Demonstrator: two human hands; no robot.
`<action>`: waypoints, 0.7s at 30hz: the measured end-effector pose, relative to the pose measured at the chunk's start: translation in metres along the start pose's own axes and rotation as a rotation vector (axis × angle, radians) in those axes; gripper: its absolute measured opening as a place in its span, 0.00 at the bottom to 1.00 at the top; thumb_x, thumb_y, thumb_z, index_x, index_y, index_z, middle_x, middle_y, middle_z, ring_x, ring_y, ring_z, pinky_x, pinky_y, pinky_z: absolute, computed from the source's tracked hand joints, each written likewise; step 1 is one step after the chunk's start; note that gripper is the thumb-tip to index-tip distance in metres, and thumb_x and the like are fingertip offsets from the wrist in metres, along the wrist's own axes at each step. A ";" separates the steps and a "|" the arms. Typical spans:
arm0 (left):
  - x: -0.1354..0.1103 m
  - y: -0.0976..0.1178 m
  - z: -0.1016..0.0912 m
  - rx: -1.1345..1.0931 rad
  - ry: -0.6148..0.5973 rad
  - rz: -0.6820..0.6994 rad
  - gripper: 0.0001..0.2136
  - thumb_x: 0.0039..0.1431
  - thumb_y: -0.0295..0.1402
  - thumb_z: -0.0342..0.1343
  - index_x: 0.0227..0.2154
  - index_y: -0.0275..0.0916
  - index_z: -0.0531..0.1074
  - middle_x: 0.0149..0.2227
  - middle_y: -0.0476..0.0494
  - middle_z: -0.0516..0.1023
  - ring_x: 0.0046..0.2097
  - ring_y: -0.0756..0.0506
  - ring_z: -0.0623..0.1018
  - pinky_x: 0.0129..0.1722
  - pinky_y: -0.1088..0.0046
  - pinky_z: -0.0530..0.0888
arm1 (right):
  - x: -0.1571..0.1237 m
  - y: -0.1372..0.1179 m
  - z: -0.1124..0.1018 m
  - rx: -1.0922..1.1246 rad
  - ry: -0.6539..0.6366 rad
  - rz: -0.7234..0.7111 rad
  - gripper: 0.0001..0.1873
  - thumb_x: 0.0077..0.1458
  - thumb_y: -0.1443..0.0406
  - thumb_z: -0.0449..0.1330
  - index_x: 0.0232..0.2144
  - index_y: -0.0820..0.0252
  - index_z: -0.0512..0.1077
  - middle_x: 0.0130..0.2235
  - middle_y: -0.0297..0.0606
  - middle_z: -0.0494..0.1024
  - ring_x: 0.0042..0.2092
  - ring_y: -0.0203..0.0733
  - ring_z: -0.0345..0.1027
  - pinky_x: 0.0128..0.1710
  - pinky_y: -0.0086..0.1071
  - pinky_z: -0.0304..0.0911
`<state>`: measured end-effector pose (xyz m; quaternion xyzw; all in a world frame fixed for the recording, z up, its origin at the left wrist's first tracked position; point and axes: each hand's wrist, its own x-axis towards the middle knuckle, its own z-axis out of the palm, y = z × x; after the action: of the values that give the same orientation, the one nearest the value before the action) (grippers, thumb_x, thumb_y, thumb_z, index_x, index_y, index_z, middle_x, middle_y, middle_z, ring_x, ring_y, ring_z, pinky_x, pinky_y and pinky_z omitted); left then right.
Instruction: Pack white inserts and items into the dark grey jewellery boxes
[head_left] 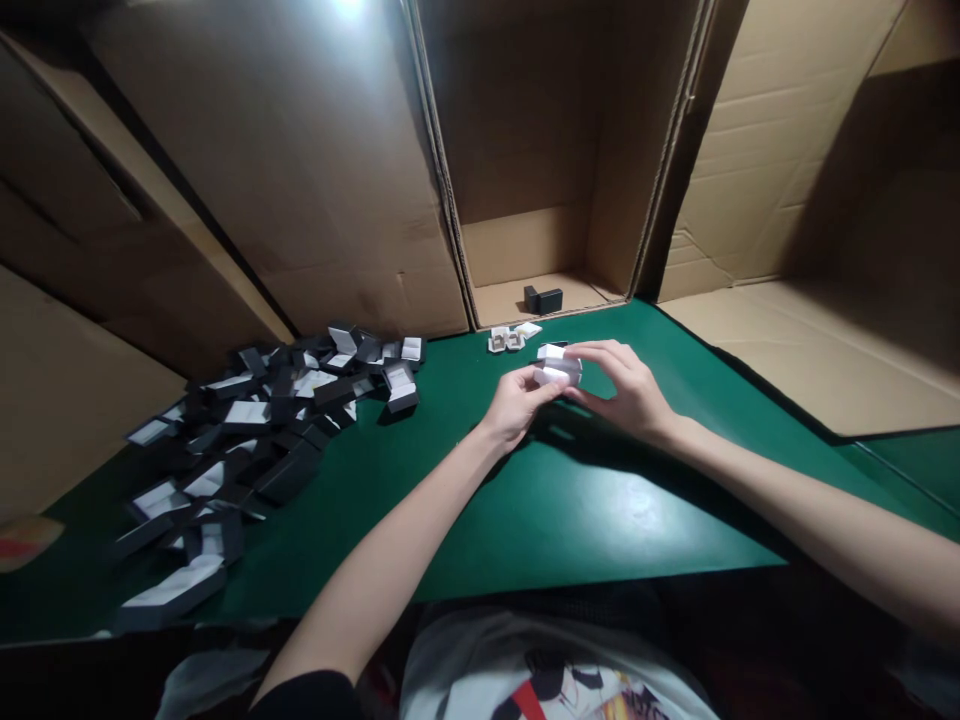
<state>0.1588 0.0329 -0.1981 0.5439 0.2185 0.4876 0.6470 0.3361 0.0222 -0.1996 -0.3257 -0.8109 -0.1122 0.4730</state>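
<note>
Just above the green tabletop, between both hands, is a small white-lined jewelry box (558, 366) whose white faces stand at angles and whose back edge looks dark. My left hand (517, 402) pinches its left and lower side between thumb and fingers. From the right, my right hand (626, 385) curves round it, with forefinger at the top and thumb at the lower edge. Beyond the hands lie several small white folded card inserts (513, 339) with brownish hollows. The inside of the held box is partly hidden by fingers.
A heap of black boxes (285, 400) with white linings, many open, covers the left of the green table (420, 500). Two closed black boxes (550, 301) sit inside an upright cardboard carton (525, 245) at the back. Another open carton (840, 340) stands at right.
</note>
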 end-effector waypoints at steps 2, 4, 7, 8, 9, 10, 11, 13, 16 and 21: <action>0.000 0.003 -0.002 -0.020 -0.062 -0.039 0.22 0.42 0.36 0.71 0.38 0.29 0.73 0.40 0.37 0.72 0.43 0.44 0.72 0.47 0.72 0.67 | -0.001 0.004 0.000 0.015 -0.023 -0.003 0.22 0.52 0.61 0.61 0.48 0.58 0.63 0.48 0.43 0.70 0.48 0.46 0.65 0.45 0.39 0.61; 0.002 0.004 -0.006 -0.013 -0.129 -0.058 0.22 0.43 0.34 0.70 0.40 0.28 0.73 0.42 0.35 0.71 0.45 0.43 0.71 0.49 0.71 0.66 | 0.000 0.005 -0.002 0.052 -0.046 0.007 0.21 0.52 0.61 0.61 0.47 0.59 0.63 0.46 0.42 0.71 0.46 0.44 0.66 0.43 0.36 0.62; 0.008 0.003 -0.018 0.037 -0.152 -0.027 0.23 0.44 0.29 0.67 0.45 0.29 0.71 0.45 0.35 0.70 0.48 0.41 0.71 0.51 0.67 0.66 | 0.004 0.011 -0.010 0.151 -0.043 0.116 0.18 0.53 0.61 0.60 0.45 0.61 0.65 0.42 0.41 0.72 0.39 0.39 0.67 0.39 0.33 0.64; 0.011 0.001 -0.025 0.079 -0.112 0.003 0.23 0.45 0.28 0.66 0.46 0.31 0.71 0.45 0.36 0.70 0.47 0.41 0.71 0.51 0.65 0.67 | 0.005 0.016 -0.013 0.177 -0.025 0.178 0.18 0.53 0.60 0.60 0.45 0.61 0.66 0.42 0.41 0.72 0.38 0.39 0.67 0.38 0.33 0.65; 0.014 -0.001 -0.033 0.173 -0.024 0.098 0.19 0.46 0.27 0.64 0.44 0.31 0.72 0.43 0.36 0.71 0.46 0.41 0.72 0.49 0.65 0.69 | 0.005 0.023 -0.015 0.184 0.010 0.251 0.19 0.53 0.59 0.60 0.44 0.62 0.67 0.42 0.41 0.72 0.36 0.39 0.67 0.37 0.33 0.65; 0.018 -0.003 -0.042 0.302 0.067 0.185 0.14 0.49 0.25 0.60 0.41 0.31 0.73 0.41 0.37 0.72 0.45 0.41 0.72 0.48 0.65 0.69 | 0.004 0.032 -0.016 0.172 0.034 0.315 0.20 0.52 0.58 0.60 0.44 0.63 0.67 0.42 0.42 0.72 0.36 0.39 0.67 0.36 0.33 0.65; 0.022 -0.005 -0.052 0.438 0.168 0.258 0.10 0.51 0.21 0.56 0.37 0.31 0.74 0.39 0.39 0.72 0.44 0.43 0.72 0.47 0.67 0.70 | 0.002 0.043 -0.016 0.136 0.051 0.375 0.21 0.51 0.57 0.60 0.44 0.63 0.67 0.41 0.42 0.72 0.36 0.39 0.67 0.34 0.33 0.65; 0.032 -0.008 -0.071 0.751 0.316 0.363 0.13 0.52 0.15 0.48 0.35 0.33 0.74 0.39 0.42 0.72 0.40 0.46 0.72 0.44 0.69 0.70 | -0.006 0.067 -0.012 0.040 0.015 0.483 0.23 0.50 0.55 0.60 0.45 0.63 0.67 0.41 0.42 0.72 0.36 0.41 0.67 0.31 0.33 0.64; 0.053 -0.010 -0.096 1.171 0.426 0.357 0.15 0.49 0.12 0.50 0.36 0.34 0.73 0.40 0.42 0.69 0.45 0.44 0.69 0.46 0.70 0.68 | -0.019 0.096 0.002 -0.063 -0.148 0.530 0.21 0.49 0.55 0.58 0.40 0.65 0.69 0.39 0.44 0.72 0.38 0.45 0.66 0.35 0.36 0.63; 0.101 -0.015 -0.106 1.552 0.292 0.386 0.09 0.62 0.27 0.54 0.44 0.35 0.70 0.46 0.42 0.67 0.50 0.43 0.65 0.51 0.70 0.64 | -0.025 0.102 0.020 -0.146 -0.347 0.421 0.17 0.54 0.56 0.53 0.42 0.60 0.69 0.45 0.41 0.71 0.45 0.49 0.64 0.42 0.41 0.60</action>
<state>0.1222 0.1739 -0.2195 0.7967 0.4787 0.3663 -0.0449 0.3958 0.0991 -0.2444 -0.5347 -0.7839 -0.0123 0.3153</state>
